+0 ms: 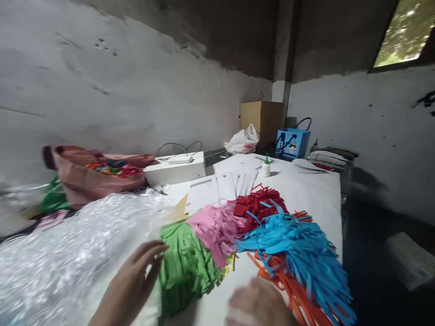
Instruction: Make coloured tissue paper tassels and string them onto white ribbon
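My left hand [136, 276] is at the left edge of a bunch of green fringed strips [186, 260], its fingers loosely curved and apart with no held thing visible. Blurred by motion, my right hand [260, 303] is low in the picture, beside orange strips [288, 287]; its fingers cannot be made out. Pink strips [219, 226] lie behind the green ones, touching dark red strips [260, 203]. A large heap of light blue strips [299, 249] partly covers the orange ones on the right. Small yellow bits [228, 267] show beside the green bunch.
Shiny clear plastic [88, 244] covers the left side. Printed papers [220, 188] and a glue bottle [266, 168] with green cap lie behind the strips. Farther back are a pink bag [98, 183], white box [175, 170], blue basket [292, 142] and cardboard box [261, 120].
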### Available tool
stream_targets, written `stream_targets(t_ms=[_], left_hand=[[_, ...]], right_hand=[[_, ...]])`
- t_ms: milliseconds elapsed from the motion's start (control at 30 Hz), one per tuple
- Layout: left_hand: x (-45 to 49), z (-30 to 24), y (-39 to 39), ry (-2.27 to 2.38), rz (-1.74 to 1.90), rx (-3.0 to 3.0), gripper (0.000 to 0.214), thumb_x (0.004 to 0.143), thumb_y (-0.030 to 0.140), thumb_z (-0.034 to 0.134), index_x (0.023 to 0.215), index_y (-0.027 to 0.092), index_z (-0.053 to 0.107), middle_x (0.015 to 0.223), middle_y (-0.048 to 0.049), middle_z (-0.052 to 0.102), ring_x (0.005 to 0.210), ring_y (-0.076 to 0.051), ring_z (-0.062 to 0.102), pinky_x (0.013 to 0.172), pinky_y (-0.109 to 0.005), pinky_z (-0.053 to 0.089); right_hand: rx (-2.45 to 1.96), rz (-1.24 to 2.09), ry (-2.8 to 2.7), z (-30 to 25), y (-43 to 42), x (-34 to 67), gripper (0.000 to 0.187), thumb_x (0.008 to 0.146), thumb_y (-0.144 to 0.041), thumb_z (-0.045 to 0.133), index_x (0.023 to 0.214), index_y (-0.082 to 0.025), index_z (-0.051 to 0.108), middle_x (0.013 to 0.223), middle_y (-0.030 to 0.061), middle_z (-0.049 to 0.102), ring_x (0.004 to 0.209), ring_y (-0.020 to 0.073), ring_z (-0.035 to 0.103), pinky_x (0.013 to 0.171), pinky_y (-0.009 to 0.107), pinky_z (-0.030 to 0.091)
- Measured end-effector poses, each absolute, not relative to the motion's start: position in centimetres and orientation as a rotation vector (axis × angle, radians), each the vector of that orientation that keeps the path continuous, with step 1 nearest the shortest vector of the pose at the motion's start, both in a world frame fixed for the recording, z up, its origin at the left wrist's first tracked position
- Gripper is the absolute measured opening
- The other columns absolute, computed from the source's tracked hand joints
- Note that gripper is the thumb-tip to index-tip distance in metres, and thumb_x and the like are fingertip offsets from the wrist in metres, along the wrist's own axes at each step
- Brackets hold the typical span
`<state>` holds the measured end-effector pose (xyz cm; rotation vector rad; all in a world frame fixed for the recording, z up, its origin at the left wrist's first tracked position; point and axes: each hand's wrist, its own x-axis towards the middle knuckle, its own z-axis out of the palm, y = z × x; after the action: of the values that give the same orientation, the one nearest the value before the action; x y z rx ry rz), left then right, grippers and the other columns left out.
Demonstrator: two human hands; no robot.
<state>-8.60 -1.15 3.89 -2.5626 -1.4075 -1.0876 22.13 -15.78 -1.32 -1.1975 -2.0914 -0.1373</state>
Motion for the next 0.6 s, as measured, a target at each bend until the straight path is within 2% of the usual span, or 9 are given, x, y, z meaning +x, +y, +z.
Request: stream_targets(t_ms=[33,100,167,233,300,467,500,533,600], left_hand=[[-6.7,3.8,-2.3,-1.227,-1.084,-2.697,0.023,0.090,0.032,0.053,0.099,0.024,0.073,0.104,-0.0102,0.073,0.087,-0.023,0.074,0.077,-0.028,0.058],[-2.3,3.6,-4.6,-0.991,-1.060,-2.939,0.020,0.092,0.024,0.054,0.100,0.028,0.073,0.100,-0.0062,0.074,0.087,-0.018,0.074,0.075,-0.021,0.057],[2.2,3.3,-6.3,-0.934,-0.956,-3.193,0.024,0.094,0.020,0.051,0.100,0.028,0.074,0.099,-0.0070,0.074,0.088,-0.019,0.073,0.075,-0.022,0.056],[6.2,2.8,-6.7,-1.096,-0.905,-3.391,0.024,0.093,0.021,0.052,0.095,0.026,0.076,0.098,-0.0093,0.074,0.089,-0.023,0.071,0.078,-0.028,0.055],[9.2,2.1,-5.9,-1.333,-0.982,-3.490,0.023,0.090,0.022,0.055,0.086,0.024,0.078,0.096,-0.0113,0.073,0.087,-0.026,0.069,0.079,-0.032,0.052],[13.1,0.2,-2.6,-1.740,-1.195,-3.463,0.010,0.079,0.022,0.066,0.072,0.019,0.074,0.071,-0.0070,0.071,0.064,-0.022,0.060,0.066,-0.032,0.045],[13.6,-0.1,-2.2,-1.831,-1.243,-3.446,0.004,0.074,0.021,0.070,0.073,0.019,0.073,0.067,-0.0055,0.070,0.062,-0.022,0.059,0.064,-0.031,0.044],[14.0,-0.3,-1.9,-1.920,-1.299,-3.431,0.006,0.069,0.021,0.074,0.074,0.018,0.071,0.067,-0.0046,0.070,0.063,-0.021,0.058,0.063,-0.031,0.043],[14.9,-0.6,-1.8,-2.107,-1.438,-3.401,0.019,0.063,0.024,0.079,0.076,0.017,0.067,0.066,-0.0032,0.068,0.064,-0.021,0.059,0.062,-0.030,0.043]], right_hand=[[-1.278,-0.170,-2.035,-0.6,-15.2,24.1,0.032,0.097,-0.029,0.060,0.129,-0.029,0.061,0.132,0.0082,0.064,0.119,0.0255,0.062,0.100,0.046,0.052],[-1.563,-0.280,-1.889,0.8,-13.7,27.8,0.050,0.093,-0.021,0.064,0.141,-0.027,0.053,0.146,0.0123,0.053,0.134,0.0332,0.050,0.111,0.059,0.039],[-1.819,-0.297,-1.940,1.8,-12.0,30.9,0.061,0.083,-0.017,0.074,0.140,-0.027,0.055,0.153,0.0141,0.046,0.137,0.0416,0.045,0.109,0.066,0.037],[-1.928,-0.202,-2.016,2.1,-10.4,33.1,0.041,0.082,-0.014,0.074,0.121,-0.023,0.070,0.141,0.0144,0.058,0.118,0.0378,0.064,0.098,0.054,0.052],[-1.950,-0.137,-2.022,2.0,-9.4,34.7,0.019,0.089,-0.015,0.066,0.104,-0.021,0.076,0.127,0.0119,0.069,0.097,0.0290,0.073,0.085,0.041,0.058],[-1.938,-0.078,-1.905,1.8,-9.4,36.7,0.026,0.101,-0.022,0.049,0.099,-0.020,0.075,0.109,0.0074,0.076,0.096,0.0213,0.073,0.085,0.031,0.057],[-1.931,-0.060,-1.893,1.8,-9.7,36.8,0.024,0.100,-0.026,0.051,0.101,-0.019,0.075,0.109,0.0075,0.075,0.096,0.0215,0.073,0.085,0.031,0.057],[-1.924,-0.044,-1.885,1.8,-10.0,36.7,0.023,0.098,-0.032,0.056,0.105,-0.019,0.074,0.114,0.0085,0.074,0.098,0.0230,0.073,0.086,0.032,0.058],[-1.905,-0.015,-1.882,1.6,-10.6,36.2,0.035,0.090,-0.041,0.068,0.118,-0.020,0.070,0.131,0.0113,0.066,0.105,0.0281,0.071,0.087,0.037,0.058]])
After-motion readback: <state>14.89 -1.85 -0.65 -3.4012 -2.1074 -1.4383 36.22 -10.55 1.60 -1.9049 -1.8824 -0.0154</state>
